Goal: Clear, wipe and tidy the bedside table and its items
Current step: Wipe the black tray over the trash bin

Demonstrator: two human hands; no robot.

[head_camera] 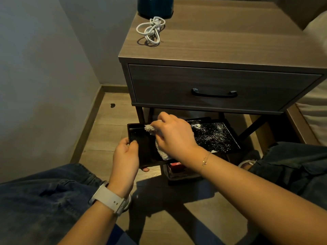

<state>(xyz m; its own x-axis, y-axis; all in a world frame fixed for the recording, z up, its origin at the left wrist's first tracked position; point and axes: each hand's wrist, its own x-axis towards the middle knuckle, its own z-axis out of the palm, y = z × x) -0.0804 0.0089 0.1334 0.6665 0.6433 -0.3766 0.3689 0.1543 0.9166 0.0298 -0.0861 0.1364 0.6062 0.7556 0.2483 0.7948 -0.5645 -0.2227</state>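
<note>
Bedside table (221,41): wood-grain top, 1 closed drawer (212,82) with a dark bar handle (214,93), thin dark legs. Judged stiff and heavy; best left standing and wiped where it is.

Lower shelf (217,137): dark panel under the drawer, speckled with pale dust. Rigid and fixed, so it needs wiping in place.

Dark tray (141,147): flat, shallow, rimmed piece held low in front of the table, above the floor. Appears rigid and light, with a smooth face likely to slip; the rim is the safest place to hold it.

Blue container (155,6): at the back left of the table top, only its base in view. Weight cannot be told.

Left hand (126,156): fingers curled round the tray's left rim, thumb on top, steadying it.

Right hand (175,133): fingers bunched, pinching the cloth and pressing it onto the tray.

Cloth (161,152): pale, fluffy, soft and limp; a bunched grip suits it.

White cable (150,30): loosely coiled on the table top just in front of the container. Light and floppy; lift it by the bundle's middle.

Red item (176,165): small, on the floor below the tray, mostly hidden.
</note>
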